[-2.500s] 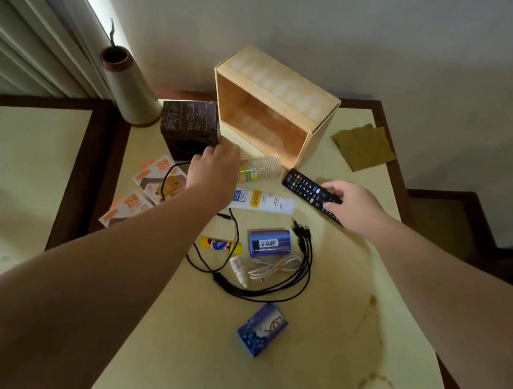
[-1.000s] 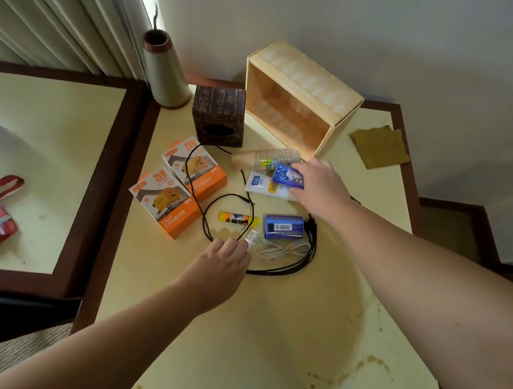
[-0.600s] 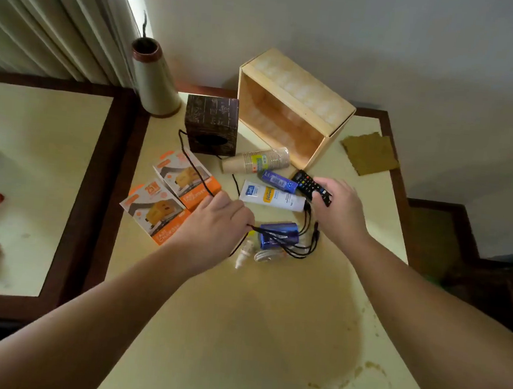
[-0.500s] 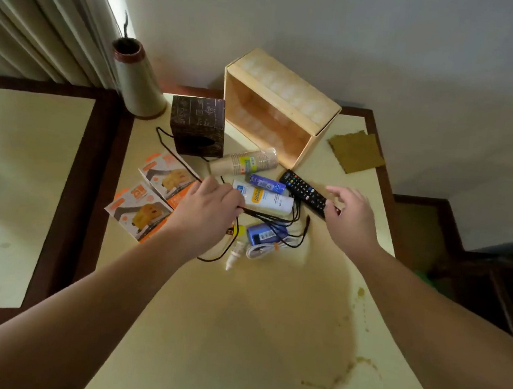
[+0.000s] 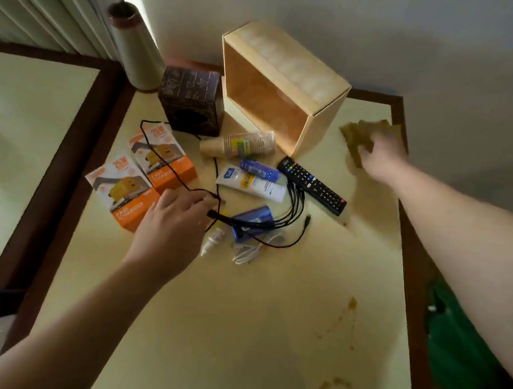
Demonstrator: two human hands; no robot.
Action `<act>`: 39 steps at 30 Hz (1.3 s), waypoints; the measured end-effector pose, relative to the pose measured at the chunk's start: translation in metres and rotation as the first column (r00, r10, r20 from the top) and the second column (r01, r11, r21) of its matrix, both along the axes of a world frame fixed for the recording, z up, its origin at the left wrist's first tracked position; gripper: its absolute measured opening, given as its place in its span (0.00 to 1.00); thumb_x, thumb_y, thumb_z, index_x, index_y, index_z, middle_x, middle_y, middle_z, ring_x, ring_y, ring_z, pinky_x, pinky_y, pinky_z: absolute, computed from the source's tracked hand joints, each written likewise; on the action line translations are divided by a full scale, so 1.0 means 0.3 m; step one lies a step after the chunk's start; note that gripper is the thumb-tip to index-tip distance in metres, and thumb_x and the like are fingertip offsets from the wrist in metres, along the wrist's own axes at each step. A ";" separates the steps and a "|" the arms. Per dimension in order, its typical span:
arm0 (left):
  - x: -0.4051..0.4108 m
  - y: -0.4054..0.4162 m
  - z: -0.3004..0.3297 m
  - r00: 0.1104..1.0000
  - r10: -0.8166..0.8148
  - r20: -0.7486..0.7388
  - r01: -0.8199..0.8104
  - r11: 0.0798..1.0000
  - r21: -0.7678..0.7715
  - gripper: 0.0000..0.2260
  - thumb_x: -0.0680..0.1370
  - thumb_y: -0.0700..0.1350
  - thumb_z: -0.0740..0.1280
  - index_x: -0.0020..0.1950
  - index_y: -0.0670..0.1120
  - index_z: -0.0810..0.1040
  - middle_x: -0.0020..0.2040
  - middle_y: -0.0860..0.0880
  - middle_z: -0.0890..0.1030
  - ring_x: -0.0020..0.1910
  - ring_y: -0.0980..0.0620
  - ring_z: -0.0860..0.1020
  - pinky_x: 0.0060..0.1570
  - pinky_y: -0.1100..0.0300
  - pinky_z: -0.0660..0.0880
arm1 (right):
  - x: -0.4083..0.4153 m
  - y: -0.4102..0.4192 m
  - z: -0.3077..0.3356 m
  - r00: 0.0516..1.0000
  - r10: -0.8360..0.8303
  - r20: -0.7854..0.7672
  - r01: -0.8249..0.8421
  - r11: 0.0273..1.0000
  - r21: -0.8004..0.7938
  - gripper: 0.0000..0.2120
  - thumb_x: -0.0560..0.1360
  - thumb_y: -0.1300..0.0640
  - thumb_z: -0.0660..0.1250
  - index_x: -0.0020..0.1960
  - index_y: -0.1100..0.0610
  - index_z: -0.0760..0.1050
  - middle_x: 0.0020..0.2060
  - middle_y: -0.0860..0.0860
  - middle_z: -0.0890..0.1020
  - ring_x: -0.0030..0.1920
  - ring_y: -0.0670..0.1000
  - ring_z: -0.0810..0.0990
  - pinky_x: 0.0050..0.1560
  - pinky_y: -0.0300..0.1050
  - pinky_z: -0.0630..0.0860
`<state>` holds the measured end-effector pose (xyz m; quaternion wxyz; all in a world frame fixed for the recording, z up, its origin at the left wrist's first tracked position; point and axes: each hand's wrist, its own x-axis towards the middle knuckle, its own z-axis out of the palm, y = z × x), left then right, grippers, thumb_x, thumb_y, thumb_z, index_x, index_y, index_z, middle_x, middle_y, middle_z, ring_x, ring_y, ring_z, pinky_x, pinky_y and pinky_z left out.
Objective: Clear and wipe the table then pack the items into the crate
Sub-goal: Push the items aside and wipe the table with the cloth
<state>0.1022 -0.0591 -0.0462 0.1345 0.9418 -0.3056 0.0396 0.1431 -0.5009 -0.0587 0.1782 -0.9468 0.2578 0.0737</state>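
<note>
While the right hand (image 5: 378, 156) grips the olive wiping cloth (image 5: 353, 134) at two o'clock and the left hand (image 5: 174, 217) pinches the black cable (image 5: 164, 160), nothing lies in the tipped wooden crate (image 5: 291, 81); brown stains (image 5: 343, 322) remain unwiped.

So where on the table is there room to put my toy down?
The near half of the table is bare, from the white cable toward you, though brown stains mark its right side. A smaller bare strip lies right of the remote. It is crowded between the orange boxes and the crate.
</note>
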 end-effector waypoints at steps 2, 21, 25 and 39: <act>-0.079 0.007 0.004 0.997 0.074 -0.024 -0.076 0.996 -0.050 0.15 0.80 0.43 0.72 0.66 0.44 0.81 0.63 0.46 0.82 0.58 0.41 0.76 0.59 0.46 0.76 | 0.042 -0.095 -0.073 0.985 0.118 -0.127 -0.120 0.993 -0.011 0.28 0.85 0.46 0.55 0.83 0.43 0.52 0.83 0.54 0.54 0.82 0.63 0.51 0.80 0.64 0.52; -0.473 0.118 -0.158 0.873 0.223 -0.434 -0.158 0.971 0.181 0.29 0.82 0.63 0.60 0.82 0.54 0.63 0.85 0.49 0.55 0.83 0.45 0.55 0.79 0.44 0.59 | -0.941 0.668 -0.171 0.985 -0.017 -0.172 0.018 1.000 0.004 0.28 0.85 0.42 0.38 0.80 0.40 0.27 0.81 0.51 0.31 0.79 0.60 0.28 0.80 0.64 0.39; -0.445 0.183 -0.144 0.858 0.136 -0.495 -0.061 0.984 0.165 0.29 0.82 0.61 0.62 0.83 0.56 0.61 0.85 0.51 0.53 0.83 0.46 0.54 0.79 0.43 0.60 | -1.092 0.981 -0.133 0.908 0.382 -0.173 -0.377 0.924 0.062 0.27 0.86 0.44 0.42 0.81 0.38 0.34 0.80 0.48 0.30 0.79 0.56 0.26 0.79 0.59 0.33; -0.513 0.658 -0.040 0.815 0.246 -0.524 -0.264 0.964 0.043 0.22 0.83 0.56 0.65 0.77 0.54 0.71 0.78 0.52 0.69 0.75 0.46 0.70 0.71 0.46 0.71 | -0.909 1.192 -0.140 0.961 0.025 -0.275 -0.033 0.999 -0.025 0.30 0.84 0.44 0.42 0.81 0.41 0.30 0.81 0.53 0.31 0.80 0.66 0.33 0.79 0.65 0.39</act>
